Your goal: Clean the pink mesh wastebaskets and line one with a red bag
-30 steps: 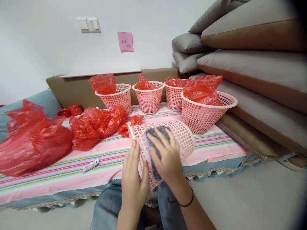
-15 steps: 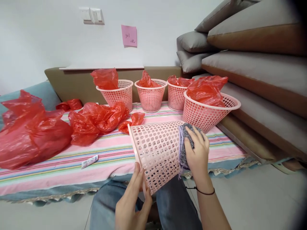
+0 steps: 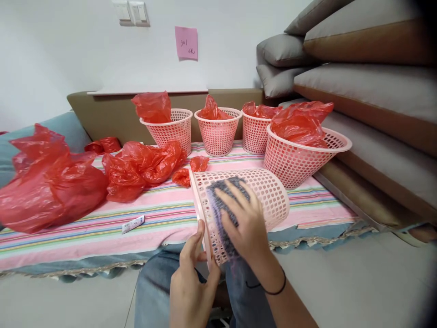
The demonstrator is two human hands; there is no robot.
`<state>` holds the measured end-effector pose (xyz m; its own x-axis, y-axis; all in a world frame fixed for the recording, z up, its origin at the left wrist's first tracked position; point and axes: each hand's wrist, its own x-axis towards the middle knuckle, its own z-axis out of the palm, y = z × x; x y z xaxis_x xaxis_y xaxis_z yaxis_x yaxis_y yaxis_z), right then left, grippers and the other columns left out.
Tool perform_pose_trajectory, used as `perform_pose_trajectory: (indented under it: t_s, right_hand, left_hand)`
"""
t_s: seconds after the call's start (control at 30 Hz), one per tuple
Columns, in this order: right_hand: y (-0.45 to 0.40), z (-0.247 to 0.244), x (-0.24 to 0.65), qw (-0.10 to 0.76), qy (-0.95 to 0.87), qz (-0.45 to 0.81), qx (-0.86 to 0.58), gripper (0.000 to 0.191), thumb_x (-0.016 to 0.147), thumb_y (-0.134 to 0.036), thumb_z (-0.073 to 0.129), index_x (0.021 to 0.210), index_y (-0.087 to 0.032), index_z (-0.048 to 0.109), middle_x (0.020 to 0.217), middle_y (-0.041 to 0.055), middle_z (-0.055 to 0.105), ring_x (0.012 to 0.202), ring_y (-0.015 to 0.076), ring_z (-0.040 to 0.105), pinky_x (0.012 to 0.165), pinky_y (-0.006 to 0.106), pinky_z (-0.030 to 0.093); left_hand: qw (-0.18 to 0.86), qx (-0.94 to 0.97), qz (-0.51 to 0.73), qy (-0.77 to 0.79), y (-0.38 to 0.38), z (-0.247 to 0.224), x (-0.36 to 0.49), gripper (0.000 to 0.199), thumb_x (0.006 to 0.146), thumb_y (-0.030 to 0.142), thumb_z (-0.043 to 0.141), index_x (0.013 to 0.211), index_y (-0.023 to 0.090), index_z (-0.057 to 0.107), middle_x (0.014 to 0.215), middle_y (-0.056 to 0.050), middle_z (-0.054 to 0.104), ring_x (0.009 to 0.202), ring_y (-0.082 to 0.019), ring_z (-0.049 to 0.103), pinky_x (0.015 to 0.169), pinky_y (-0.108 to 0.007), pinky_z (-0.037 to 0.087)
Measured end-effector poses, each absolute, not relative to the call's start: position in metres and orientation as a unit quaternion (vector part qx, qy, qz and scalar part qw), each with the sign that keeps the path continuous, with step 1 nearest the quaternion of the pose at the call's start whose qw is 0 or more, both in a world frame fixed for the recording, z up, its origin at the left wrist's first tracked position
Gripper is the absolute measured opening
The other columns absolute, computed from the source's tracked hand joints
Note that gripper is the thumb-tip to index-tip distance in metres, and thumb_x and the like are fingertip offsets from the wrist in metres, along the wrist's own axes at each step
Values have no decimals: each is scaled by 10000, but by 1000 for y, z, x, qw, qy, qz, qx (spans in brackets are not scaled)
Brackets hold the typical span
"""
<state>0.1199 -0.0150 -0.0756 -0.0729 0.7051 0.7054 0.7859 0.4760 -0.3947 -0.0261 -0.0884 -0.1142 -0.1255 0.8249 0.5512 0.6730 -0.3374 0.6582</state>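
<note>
A pale pink plastic basket [image 3: 272,197] with a lattice of holes lies on its side over my knees and the front of the striped cover, its wide rim to the left. My left hand [image 3: 194,279] grips that rim from below, thumb and fingers on either side. My right hand [image 3: 246,223] holds a dark grey cleaning cloth [image 3: 220,218] with a lilac edge flat against the basket's outer side, near the rim. The fingers are spread over the cloth and slightly blurred. A black band circles the right wrist.
Behind stand several pink baskets [image 3: 218,136] holding red plastic bags. More red bags [image 3: 54,191] lie at the left, and a small white tube [image 3: 133,224] rests on the striped cover [image 3: 164,216]. Grey-brown cushions [image 3: 368,86] are piled at the right.
My right hand has slid the cloth leftward along the basket, from near its base to near its rim. The left hand still grips the rim. The view has shifted slightly.
</note>
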Motion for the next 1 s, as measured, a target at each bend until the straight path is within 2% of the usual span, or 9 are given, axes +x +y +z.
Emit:
perform_pose_trajectory:
  t_s: [0.13,0.27,0.4,0.53,0.7,0.9,1.0]
  right_hand:
    - [16,-101,186,474,-649,-83,-590,409,970,-290,427,1322,-251,633,1435,49,577,1342,289,435,1141,559,343]
    - [31,-113,219,494,-593,-93,-628,414,965,-307,417,1309,-246,639,1381,78,615,1294,277,489,1144,566,332]
    - [15,-98,181,480,-632,-81,-602,410,952,-283,455,1321,-273,634,1427,56,581,1335,306,432,1116,597,354]
    - [-17,-73,121,449,-727,-53,-516,424,947,-241,465,1338,-299,619,1489,-5,522,1414,319,342,1129,572,350]
    - [-12,-73,122,443,-731,-34,-518,441,944,-229,459,1349,-319,609,1485,-18,527,1408,300,364,1137,547,351]
    - [38,-110,211,488,-603,-63,-628,427,946,-309,430,1306,-231,646,1394,81,609,1297,297,480,1121,580,346]
    - [39,-114,223,499,-586,-74,-634,423,942,-317,425,1284,-226,658,1373,91,624,1276,299,497,1115,585,349]
  left_hand:
    - [76,662,482,569,-87,-117,-25,630,861,170,629,1429,298,390,1380,-87,638,704,-121,734,633,-233,593]
    - [74,675,482,555,-88,-115,-22,579,869,145,603,1406,292,446,1262,-45,713,704,-126,743,616,-219,587]
    - [64,672,469,570,-91,-112,-22,592,874,162,604,1436,257,445,1009,-11,774,662,-136,738,585,-215,576]
    - [45,677,458,574,-92,-111,-27,587,870,176,619,1430,237,454,784,43,733,620,-137,728,548,-196,554]
    - [27,691,465,553,-90,-108,-26,544,873,156,605,1396,227,469,789,44,729,607,-121,721,531,-173,538]
    - [19,690,467,553,-89,-110,-19,556,869,147,605,1406,222,483,806,32,727,579,-111,700,550,-179,544]
    - [30,685,466,560,-90,-114,-21,574,860,143,616,1410,241,483,832,31,734,607,-110,711,564,-177,551]
